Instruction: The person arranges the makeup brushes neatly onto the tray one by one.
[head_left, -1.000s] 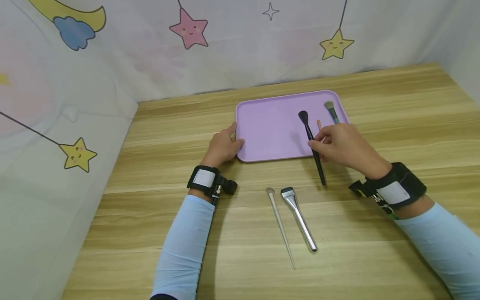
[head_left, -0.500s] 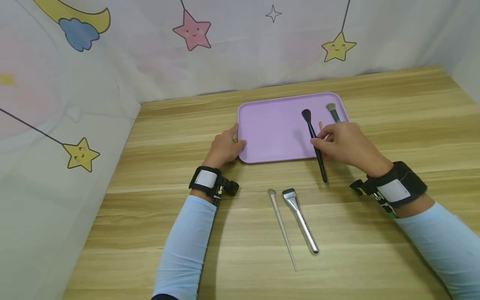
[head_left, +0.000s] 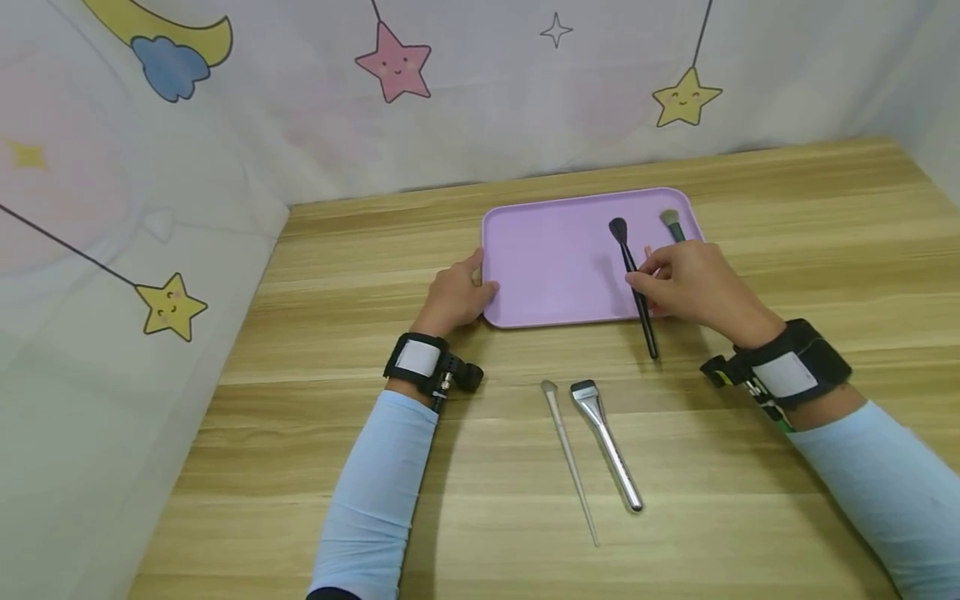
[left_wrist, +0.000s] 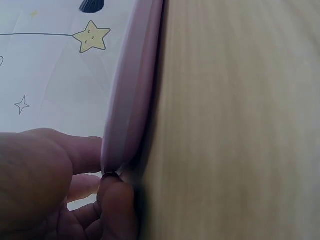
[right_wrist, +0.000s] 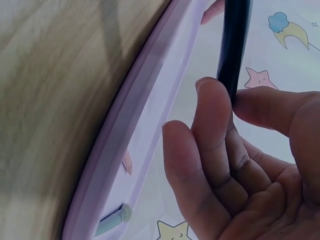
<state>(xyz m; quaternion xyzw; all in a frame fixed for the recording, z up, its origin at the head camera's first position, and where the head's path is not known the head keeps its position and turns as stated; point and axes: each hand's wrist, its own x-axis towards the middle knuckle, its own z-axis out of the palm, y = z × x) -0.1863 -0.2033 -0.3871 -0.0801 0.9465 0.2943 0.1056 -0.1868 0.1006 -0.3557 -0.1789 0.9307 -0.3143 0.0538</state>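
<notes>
My right hand (head_left: 693,279) pinches a black makeup brush (head_left: 643,312) by its handle between thumb and fingertips, bristles pointing away from me. The brush's front half is over the lilac tray (head_left: 551,267), while the handle's end reaches past the near rim. At the tray's left side, my left hand (head_left: 453,293) grips the rim, thumb over it and fingers against the outside. Inside the tray on the right are a green-handled makeup brush (head_left: 673,225) and a slim orange-pink stick (right_wrist: 127,162), both partly hidden by my right hand in the head view.
Nearer to me on the wooden table (head_left: 300,433) lie a thin pale-grey makeup brush (head_left: 567,458) and a silver flat-headed brush (head_left: 611,450), side by side. A white curtain (head_left: 480,125) with printed stars stands behind the table and along its left.
The black brush has shifted slightly away from me, farther over the tray, in my right hand. My left hand keeps its grip on the tray. The head view has shifted a little.
</notes>
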